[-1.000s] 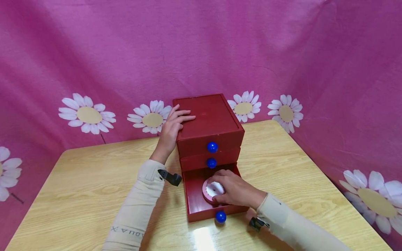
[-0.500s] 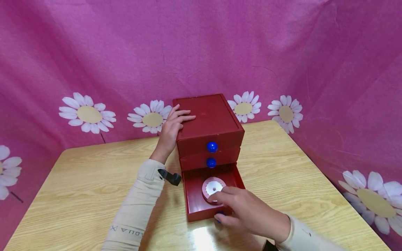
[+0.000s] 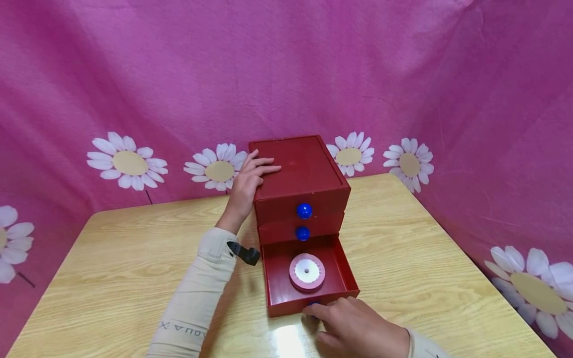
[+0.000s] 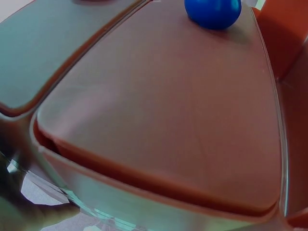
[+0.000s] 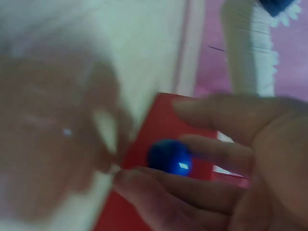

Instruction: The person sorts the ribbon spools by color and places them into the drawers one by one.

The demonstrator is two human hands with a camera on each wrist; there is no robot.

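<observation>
A small red drawer cabinet [image 3: 295, 164] stands on the table, its bottom drawer [image 3: 277, 288] pulled out. In that drawer lies a spool of pink ribbon [image 3: 307, 272] with a white centre, flat side up. My left hand [image 3: 247, 186] rests on the cabinet's left top edge, fingers spread over the top. In front of the drawer, my right hand [image 3: 358, 328] has its fingers at the bottom drawer's blue knob [image 5: 169, 157]. The right wrist view shows the fingers loosely extended around that knob, with the thumb apart from it.
Two closed drawers with blue knobs, the upper knob [image 3: 304, 210] and the middle knob [image 3: 302, 233], sit above the pulled-out one. The wooden table [image 3: 147, 268] is backed by a pink cloth [image 3: 286, 64] printed with white daisies.
My right hand has let go of the ribbon spool, leaving it in the drawer, and has moved back toward me to the bottom knob. My left hand stays on the cabinet.
</observation>
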